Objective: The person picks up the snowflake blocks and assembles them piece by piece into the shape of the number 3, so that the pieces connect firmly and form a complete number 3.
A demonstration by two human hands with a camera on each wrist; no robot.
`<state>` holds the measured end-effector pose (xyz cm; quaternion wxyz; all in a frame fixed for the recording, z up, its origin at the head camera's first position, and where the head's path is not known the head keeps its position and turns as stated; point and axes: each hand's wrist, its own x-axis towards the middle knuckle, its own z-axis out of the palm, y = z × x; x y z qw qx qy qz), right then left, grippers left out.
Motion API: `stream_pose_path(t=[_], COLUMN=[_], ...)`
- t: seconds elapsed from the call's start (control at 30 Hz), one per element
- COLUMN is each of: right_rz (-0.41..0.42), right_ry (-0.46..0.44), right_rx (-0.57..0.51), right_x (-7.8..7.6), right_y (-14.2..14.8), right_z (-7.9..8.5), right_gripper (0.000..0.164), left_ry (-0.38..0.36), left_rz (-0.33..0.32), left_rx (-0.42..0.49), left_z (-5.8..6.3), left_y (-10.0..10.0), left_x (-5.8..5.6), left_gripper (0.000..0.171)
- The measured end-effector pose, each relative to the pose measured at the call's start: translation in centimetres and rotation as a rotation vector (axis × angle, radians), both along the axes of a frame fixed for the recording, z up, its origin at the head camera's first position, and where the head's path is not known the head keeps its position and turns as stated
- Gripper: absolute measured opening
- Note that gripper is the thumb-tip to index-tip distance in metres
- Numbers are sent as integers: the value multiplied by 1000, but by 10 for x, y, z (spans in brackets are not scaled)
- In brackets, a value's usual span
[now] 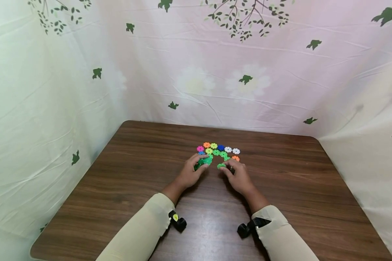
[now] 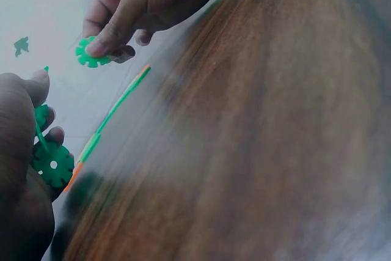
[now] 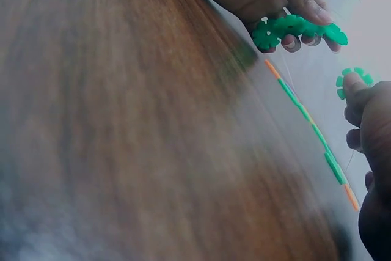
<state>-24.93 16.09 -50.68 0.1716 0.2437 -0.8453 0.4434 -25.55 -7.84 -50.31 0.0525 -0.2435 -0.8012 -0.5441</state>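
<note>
My left hand [image 1: 189, 172] grips several green notched plastic discs [image 3: 287, 27], bunched between thumb and curled fingers. To its right, my right hand [image 1: 239, 177] pinches a single green notched disc [image 1: 221, 166] between thumb and fingertips. Just beyond both hands, more notched discs lie flat on the table in two arcs. A green disc [image 1: 216, 152] is part of the inner arc. A blue disc [image 1: 221, 147] and a white disc [image 1: 236, 151] belong to the outer one. My left fingers overlap the left end of the arcs in the head view.
The brown wooden table [image 1: 297, 188] has rounded far corners. A pale printed cloth [image 1: 196, 65] hangs behind it and along both sides. An orange disc [image 1: 235, 158] lies close beside my right fingers, and a pink disc [image 1: 200, 148] marks the outer arc's left side.
</note>
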Motion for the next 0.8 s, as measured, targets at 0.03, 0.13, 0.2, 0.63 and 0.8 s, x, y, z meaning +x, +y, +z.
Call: stream_pose_path(t=[0.03, 0.13, 0.2, 0.63, 0.8], right_rz=[3, 6, 5, -20, -23], right_ry=[2, 12, 12, 30, 16], right_rx=[-6, -27, -42, -55, -60], right_x=[0, -1, -1, 1, 4], right_y=[0, -1, -1, -2, -4], right_z=[0, -1, -1, -3, -1], right_gripper=[5, 5, 4, 8, 7], left_ry=[2, 14, 23, 17, -17], left_rz=[-1, -7, -11, -11, -3], left_rx=[-2, -14, -20, -69, -72], left_z=[0, 1, 1, 2, 1], left_y=[0, 0, -1, -1, -1], left_x=[0, 1, 1, 2, 3], left_gripper=[40, 39, 39, 40, 41])
